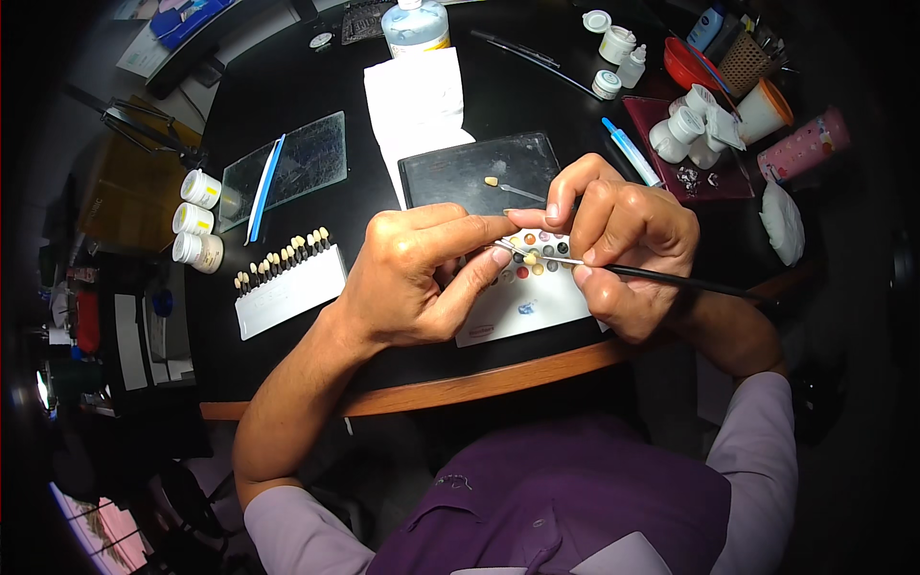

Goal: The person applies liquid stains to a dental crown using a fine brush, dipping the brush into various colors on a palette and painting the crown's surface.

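My left hand (410, 268) pinches a thin metal holder (506, 246) between thumb and forefinger, and a small cream tooth crown (531, 259) sits at its end. In my right hand (632, 235) is a fine brush with a black handle (676, 279), gripped near its metal neck. The brush tip meets or nearly meets the crown; I cannot tell which. Below both hands lies a white palette (498, 321) with several round coloured wells and a blue smear. Fingers hide part of the palette and of the holder.
A shade guide of tooth tabs (292, 292) and several white jars (195, 218) stand left, near a glass slab (321, 158). Behind the hands are a black tray (441, 172) holding a tooth on a stick, paper towel (417, 105) and a bottle (415, 29). More jars (676, 134) crowd the right.
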The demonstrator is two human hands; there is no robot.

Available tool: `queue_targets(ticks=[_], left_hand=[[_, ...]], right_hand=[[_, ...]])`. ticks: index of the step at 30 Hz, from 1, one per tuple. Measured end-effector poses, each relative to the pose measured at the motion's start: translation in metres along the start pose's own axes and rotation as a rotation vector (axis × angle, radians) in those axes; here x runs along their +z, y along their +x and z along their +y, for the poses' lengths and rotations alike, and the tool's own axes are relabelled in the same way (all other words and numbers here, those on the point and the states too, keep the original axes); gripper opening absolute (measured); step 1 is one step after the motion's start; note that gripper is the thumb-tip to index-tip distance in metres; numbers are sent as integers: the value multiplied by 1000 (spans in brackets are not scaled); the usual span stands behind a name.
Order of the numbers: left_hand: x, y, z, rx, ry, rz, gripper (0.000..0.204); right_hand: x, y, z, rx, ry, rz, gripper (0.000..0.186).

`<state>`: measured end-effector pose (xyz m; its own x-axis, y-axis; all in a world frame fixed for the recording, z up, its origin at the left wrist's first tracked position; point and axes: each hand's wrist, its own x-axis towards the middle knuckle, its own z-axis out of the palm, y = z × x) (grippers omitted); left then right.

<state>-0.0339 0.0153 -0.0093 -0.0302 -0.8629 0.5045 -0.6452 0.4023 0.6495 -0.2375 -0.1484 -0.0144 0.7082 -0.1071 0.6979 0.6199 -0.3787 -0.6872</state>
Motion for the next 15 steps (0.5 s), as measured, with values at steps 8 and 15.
queue_targets(ticks=[8,15], left_hand=[[0,0,0,5,10,-2,29],[-1,0,1,-2,15,-5,30]], right_hand=[[0,0,-1,8,-5,7,14],[1,1,-2,16,6,5,13]])
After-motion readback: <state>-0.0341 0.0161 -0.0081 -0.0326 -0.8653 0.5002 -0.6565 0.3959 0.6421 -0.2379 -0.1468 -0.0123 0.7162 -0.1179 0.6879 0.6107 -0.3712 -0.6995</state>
